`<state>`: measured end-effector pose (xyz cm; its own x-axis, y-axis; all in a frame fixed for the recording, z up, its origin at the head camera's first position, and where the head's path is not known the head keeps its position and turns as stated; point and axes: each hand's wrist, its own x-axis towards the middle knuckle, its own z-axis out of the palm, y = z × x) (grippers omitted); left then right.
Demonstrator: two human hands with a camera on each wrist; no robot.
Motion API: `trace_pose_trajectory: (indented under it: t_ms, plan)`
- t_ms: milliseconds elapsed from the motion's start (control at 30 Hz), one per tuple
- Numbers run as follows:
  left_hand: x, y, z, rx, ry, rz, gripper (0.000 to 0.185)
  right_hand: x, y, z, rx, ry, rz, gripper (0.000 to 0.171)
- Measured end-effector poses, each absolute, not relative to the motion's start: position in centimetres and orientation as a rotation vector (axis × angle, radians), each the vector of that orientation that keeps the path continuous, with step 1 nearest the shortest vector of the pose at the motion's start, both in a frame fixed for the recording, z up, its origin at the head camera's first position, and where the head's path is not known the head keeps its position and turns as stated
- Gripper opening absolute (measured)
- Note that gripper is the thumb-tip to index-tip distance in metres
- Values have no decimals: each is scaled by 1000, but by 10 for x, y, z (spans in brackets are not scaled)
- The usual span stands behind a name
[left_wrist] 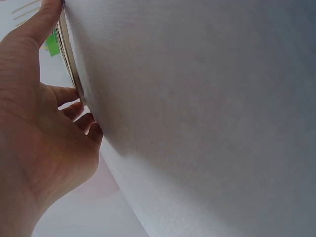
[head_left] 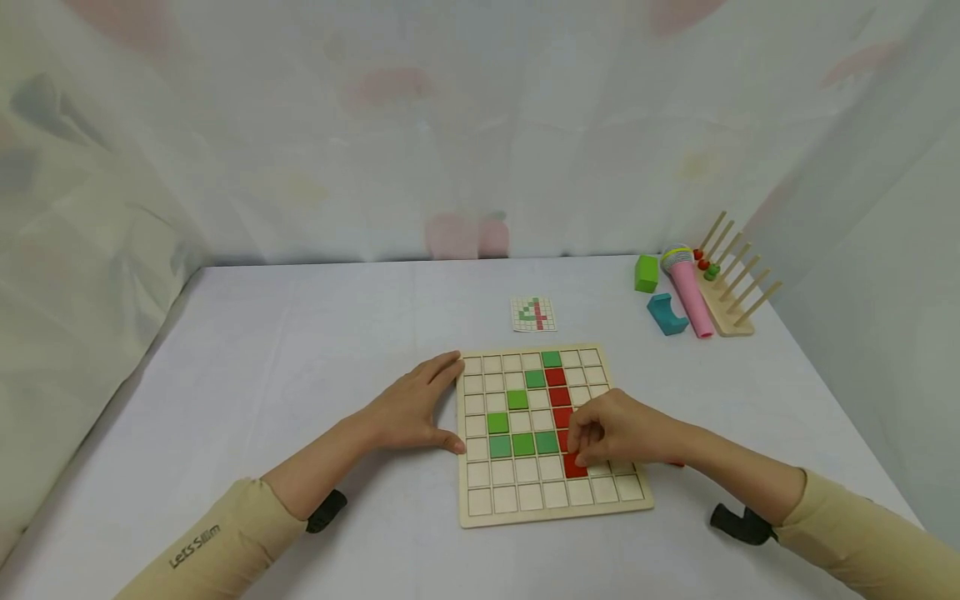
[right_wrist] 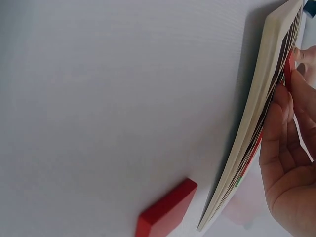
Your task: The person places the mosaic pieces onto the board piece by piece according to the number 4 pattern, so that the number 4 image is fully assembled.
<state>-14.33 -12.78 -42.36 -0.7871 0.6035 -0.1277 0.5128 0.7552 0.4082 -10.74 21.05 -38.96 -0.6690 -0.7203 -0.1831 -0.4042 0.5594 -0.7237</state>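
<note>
A wooden grid board (head_left: pixel 480 502) lies on the table. Green tiles (head_left: pixel 522 444) form a stepped line and a row on it, and red tiles (head_left: pixel 559 397) run down one column. My right hand (head_left: pixel 617 427) is over the board's right half, with thumb and fingertips pinching a red tile (right_wrist: pixel 290 71) at the column's lower end. At the left edge of the board rests my left hand (head_left: pixel 415 406), thumb and fingers spread along the rim. Another red tile (right_wrist: pixel 168 210) lies on the table right of the board, mostly hidden by the right wrist in the head view.
Beyond the board is a small pattern card (head_left: pixel 533 314) with a similar grid design. At the back right stand a green block (head_left: pixel 646 273), a teal arched block (head_left: pixel 667 314), a pink toy microphone (head_left: pixel 691 296) and a wooden peg rack (head_left: pixel 731 312) with small red and green pieces.
</note>
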Motion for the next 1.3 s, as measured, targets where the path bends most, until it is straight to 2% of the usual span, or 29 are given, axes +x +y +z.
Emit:
trace_pose_trajectory:
  t_ms: [767, 1133, 1300]
  plan:
    - [-144, -128, -425, 872, 2711, 509, 124, -108, 211, -389, -885, 2379, -878, 10]
    - [-144, -129, -425, 874, 2706, 513, 123, -125, 245, -374, -807, 2447, -915, 4]
    - [-143, -128, -425, 875, 2705, 511, 123, -133, 269, -374, -773, 2483, -888, 6]
